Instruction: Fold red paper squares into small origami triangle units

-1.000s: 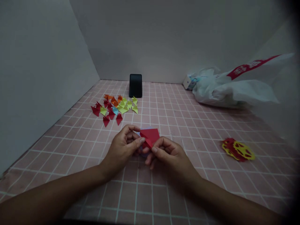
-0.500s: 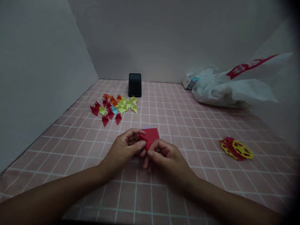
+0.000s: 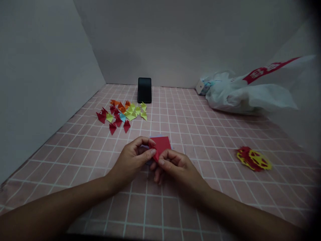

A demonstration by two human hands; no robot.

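Note:
Between my hands is a piece of red folded paper [image 3: 156, 156], pinched at its left end by my left hand [image 3: 137, 154] and at its near corner by my right hand [image 3: 174, 164]. Both hands have thumb and forefinger closed on it. A flat red square of paper [image 3: 162, 144] shows just behind; whether it joins the folded part I cannot tell. Under it peeks the edge of something pale purple [image 3: 171, 146], mostly covered. Fingers hide the lower part of the red paper.
Several small folded paper birds [image 3: 126, 126] in red, orange, yellow and blue lie at the back left. Behind them a black phone [image 3: 144, 90] leans upright. At right are red and yellow cut-out shapes [image 3: 260, 160] and a white plastic bag [image 3: 233, 98] beside a small box [image 3: 200, 87].
My right hand has shifted slightly left, closer to the left hand. The folded red part has become narrower between the fingers, and more of the flat red square shows.

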